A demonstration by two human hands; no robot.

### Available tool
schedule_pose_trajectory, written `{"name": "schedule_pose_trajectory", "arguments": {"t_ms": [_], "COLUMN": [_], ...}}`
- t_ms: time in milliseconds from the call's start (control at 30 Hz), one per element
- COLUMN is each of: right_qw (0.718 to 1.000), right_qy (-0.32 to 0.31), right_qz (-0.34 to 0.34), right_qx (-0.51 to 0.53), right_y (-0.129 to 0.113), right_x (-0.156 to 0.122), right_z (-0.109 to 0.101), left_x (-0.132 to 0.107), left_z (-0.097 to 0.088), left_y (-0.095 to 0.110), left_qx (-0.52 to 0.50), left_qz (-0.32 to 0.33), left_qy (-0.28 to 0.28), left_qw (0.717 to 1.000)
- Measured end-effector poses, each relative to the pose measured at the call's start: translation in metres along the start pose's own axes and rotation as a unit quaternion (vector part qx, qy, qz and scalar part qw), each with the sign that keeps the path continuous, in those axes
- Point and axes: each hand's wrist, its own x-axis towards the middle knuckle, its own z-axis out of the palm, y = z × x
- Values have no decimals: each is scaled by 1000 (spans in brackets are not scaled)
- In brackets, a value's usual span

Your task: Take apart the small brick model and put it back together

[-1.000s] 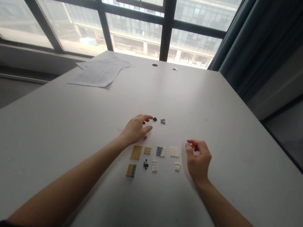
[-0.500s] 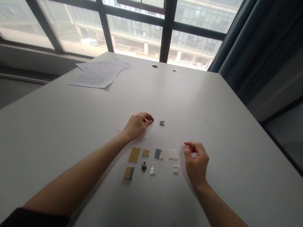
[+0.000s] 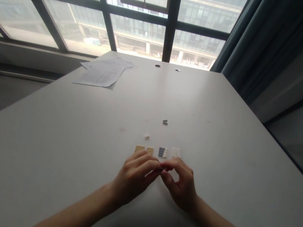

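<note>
My left hand [image 3: 136,174] and my right hand [image 3: 180,183] meet fingertip to fingertip just above the white table [image 3: 50,132], both pinched on a small black brick [image 3: 161,168] between them. Just beyond the hands lie a tan plate [image 3: 139,149], a smaller tan plate [image 3: 150,150], a blue-and-white piece [image 3: 162,152] and a white plate [image 3: 176,152]. A tiny white brick [image 3: 147,136] lies farther out, and a small dark grey piece [image 3: 165,122] farther still. The hands cover the bricks nearest me.
Printed paper sheets [image 3: 102,73] lie at the table's far left corner. Two small round holes [image 3: 158,66] sit near the far edge by the window. A dark curtain [image 3: 255,41] hangs at the right, past the table's right edge.
My left hand picked up the small black brick from the far spot and drew back toward me. My right hand moved in to meet it, and both now pinch the brick.
</note>
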Motion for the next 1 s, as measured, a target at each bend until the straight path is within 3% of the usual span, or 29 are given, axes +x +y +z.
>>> {"name": "schedule_pose_trajectory", "arguments": {"t_ms": [200,333,500,600,700,833,1000], "right_qw": [998,994,996,998,991,973,956], "right_qy": [15,1,7,11,-28,-75,-147], "right_qz": [53,86,82,44,20,91,98], "right_qx": [33,61,41,-32,-128,-199,-234], "right_y": [0,-2,0,8,26,57,76], "right_x": [-4,-8,-4,9,26,37,34], "right_z": [4,8,7,-10,-40,-77,-87], "left_x": [-11,-14,-13,-12,-12,-11,-4], "left_z": [1,2,5,5,5,2,-8], "left_y": [-3,-5,-7,-8,-9,-14,-24], "left_qx": [19,27,56,70,74,85,104], "left_qz": [43,53,42,46,51,48,16], "left_qy": [28,11,18,11,12,35,85], "left_qw": [998,998,997,996,996,995,991]}}
